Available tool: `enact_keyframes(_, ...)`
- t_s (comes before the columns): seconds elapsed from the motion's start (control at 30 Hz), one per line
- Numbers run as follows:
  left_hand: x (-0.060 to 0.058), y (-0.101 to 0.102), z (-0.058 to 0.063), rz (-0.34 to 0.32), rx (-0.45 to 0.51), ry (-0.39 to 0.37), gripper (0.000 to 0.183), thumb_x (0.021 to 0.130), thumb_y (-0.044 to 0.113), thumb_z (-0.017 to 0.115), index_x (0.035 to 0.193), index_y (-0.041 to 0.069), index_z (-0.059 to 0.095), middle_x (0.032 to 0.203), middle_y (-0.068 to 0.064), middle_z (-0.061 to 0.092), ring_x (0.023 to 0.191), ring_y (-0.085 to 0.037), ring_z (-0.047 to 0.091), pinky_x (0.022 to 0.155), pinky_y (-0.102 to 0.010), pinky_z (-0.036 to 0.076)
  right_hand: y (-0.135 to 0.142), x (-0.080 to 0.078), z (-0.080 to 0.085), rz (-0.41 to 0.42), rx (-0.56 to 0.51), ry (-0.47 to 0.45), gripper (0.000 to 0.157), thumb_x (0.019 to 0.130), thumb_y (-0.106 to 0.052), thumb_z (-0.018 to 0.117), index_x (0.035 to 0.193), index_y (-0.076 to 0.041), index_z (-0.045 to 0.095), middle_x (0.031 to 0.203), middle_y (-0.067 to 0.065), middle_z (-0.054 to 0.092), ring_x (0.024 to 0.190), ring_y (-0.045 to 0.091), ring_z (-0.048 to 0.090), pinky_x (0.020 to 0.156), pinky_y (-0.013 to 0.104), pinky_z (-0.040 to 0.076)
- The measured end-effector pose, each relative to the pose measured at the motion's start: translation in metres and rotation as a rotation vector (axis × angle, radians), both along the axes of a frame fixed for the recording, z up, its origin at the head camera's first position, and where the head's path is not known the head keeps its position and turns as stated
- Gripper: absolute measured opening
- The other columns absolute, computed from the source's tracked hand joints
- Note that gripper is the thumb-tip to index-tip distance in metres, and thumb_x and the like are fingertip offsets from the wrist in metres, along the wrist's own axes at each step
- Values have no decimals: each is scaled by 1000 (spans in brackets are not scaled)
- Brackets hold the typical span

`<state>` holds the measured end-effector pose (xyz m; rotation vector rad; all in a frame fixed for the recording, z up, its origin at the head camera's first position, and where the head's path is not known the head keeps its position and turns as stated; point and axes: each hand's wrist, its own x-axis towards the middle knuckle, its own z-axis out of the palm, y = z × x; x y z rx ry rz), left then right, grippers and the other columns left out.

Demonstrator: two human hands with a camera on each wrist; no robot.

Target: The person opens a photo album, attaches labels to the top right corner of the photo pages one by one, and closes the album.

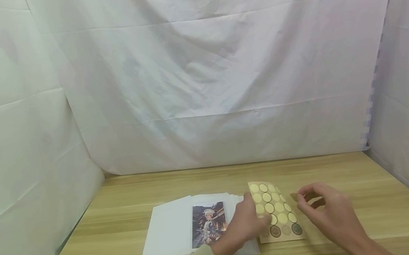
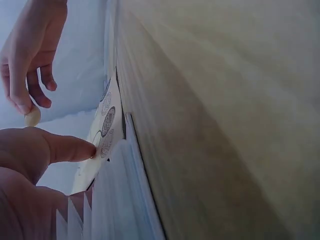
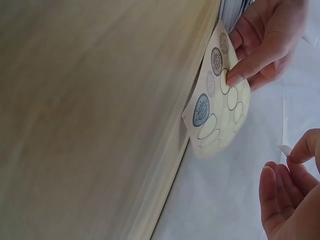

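Observation:
My left hand (image 1: 242, 224) grips a sheet of round stickers (image 1: 279, 207) by its left edge, thumb pressed on the front. Most circles on the sheet are bare and pale yellow; the row nearest me carries printed round stickers, dark blue (image 3: 201, 110) and brown (image 3: 216, 61) among them. To the right of the sheet, my right hand (image 1: 332, 210) pinches a small round sticker (image 2: 33, 116) between thumb and forefinger, apart from the sheet. Its pale side shows in the left wrist view. Under my left forearm lies an open photo album (image 1: 167, 232), partly covered by that hand.
A photo (image 1: 208, 224) of a person in costume fills the album's right-hand page. The album rests on a wood-grain table (image 1: 104, 236). White cloth (image 1: 218, 65) hangs behind the table and on both sides.

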<state>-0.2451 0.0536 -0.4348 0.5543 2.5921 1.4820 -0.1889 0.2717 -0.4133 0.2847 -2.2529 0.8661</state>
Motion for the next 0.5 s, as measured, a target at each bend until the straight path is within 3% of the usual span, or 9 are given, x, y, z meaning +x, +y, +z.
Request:
enact_keyframes(0.17, 0, 6, 4, 15, -148, 22, 91, 85, 13, 82, 155, -14, 30, 106, -25, 69, 87, -26, 69, 75, -38, 64, 0, 0, 0, 16, -6, 5, 28, 87, 8, 77, 92, -19, 75, 92, -7, 79, 80, 1, 71, 67, 11, 58)
enact_keyframes(0.33, 4, 11, 6, 16, -258, 33, 109, 88, 19, 87, 165, -13, 16, 143, -38, 59, 121, -42, 70, 104, -48, 62, -1, 0, 0, 25, -15, -5, 28, 87, 7, 77, 92, -20, 75, 93, -8, 79, 80, 0, 71, 67, 13, 59)
enact_keyframes(0.43, 4, 11, 7, 1, -357, 89, 95, 90, 26, 87, 158, -13, 34, 144, -32, 59, 122, -43, 69, 105, -48, 61, -2, 0, 0, 26, -17, -15, 29, 87, 7, 78, 92, -21, 75, 93, -8, 79, 80, 0, 71, 67, 13, 59)
enact_keyframes(0.5, 4, 10, 6, -14, -408, 123, 77, 89, 29, 86, 145, -10, 51, 130, -23, 64, 104, -34, 72, 91, -41, 66, -2, 0, 0, 32, -20, -21, 28, 87, 6, 79, 92, -21, 75, 93, -8, 79, 80, 1, 71, 67, 14, 59)
